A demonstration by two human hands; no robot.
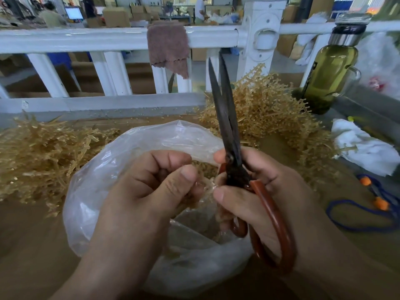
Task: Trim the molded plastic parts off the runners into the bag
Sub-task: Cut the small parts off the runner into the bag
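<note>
A clear plastic bag (104, 176) lies open on the brown table, with small tan parts inside. Over its mouth my left hand (151, 182) pinches a small tan runner piece (208, 184) between thumb and fingers. My right hand (268, 187) grips large scissors (227, 126) by their red-brown handles, the dark blades pointing up and nearly closed. My right thumb touches the same runner piece. A heap of untrimmed tan runners (266, 113) lies behind the scissors. Another tan heap (43, 154) lies at the left.
A white railing (108, 37) with a brown cloth (167, 46) hung on it borders the table's far side. A green bottle (329, 72) stands at the right, with a white rag (363, 146) and a blue cord with orange beads (376, 202) nearer.
</note>
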